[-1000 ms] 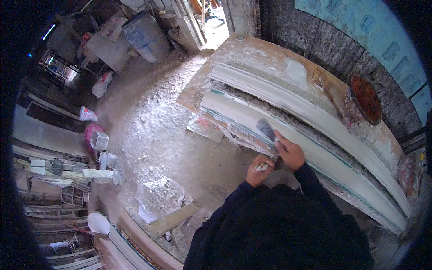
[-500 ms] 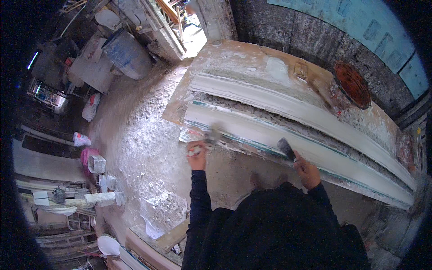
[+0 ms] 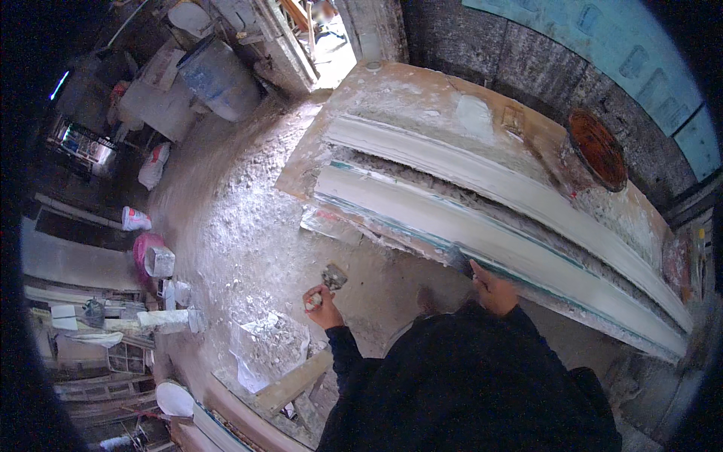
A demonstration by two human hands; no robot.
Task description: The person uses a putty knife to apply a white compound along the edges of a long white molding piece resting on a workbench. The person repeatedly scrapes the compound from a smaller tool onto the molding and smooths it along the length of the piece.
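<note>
My left hand [image 3: 324,309] is closed round the pale handle of a scraper [image 3: 334,276], whose broad grey head is smeared with plaster. It is off the bench, above the dusty floor. My right hand [image 3: 494,292] grips a second scraper [image 3: 457,257] with a dark, wide blade; its handle is mostly hidden by the fingers. That blade lies at the near, green-edged side of a long white plaster moulding [image 3: 407,203], and motion blurs the hand. Behind it, parallel, runs another long white moulding [image 3: 452,162], with a rough, dark gap between the two.
The mouldings rest on a plaster-stained workbench [image 3: 422,89]. A round reddish-brown basin [image 3: 596,151] stands at its far right. A blue barrel [image 3: 218,79] is at the back left. On the floor are a rubble-filled sack [image 3: 271,346], a wooden plank [image 3: 295,380] and a white bucket [image 3: 135,219].
My left hand has drawn back toward me with its scraper, away from the moulding's left end. My right hand has moved left and nearer, its blade now at the moulding's near edge.
</note>
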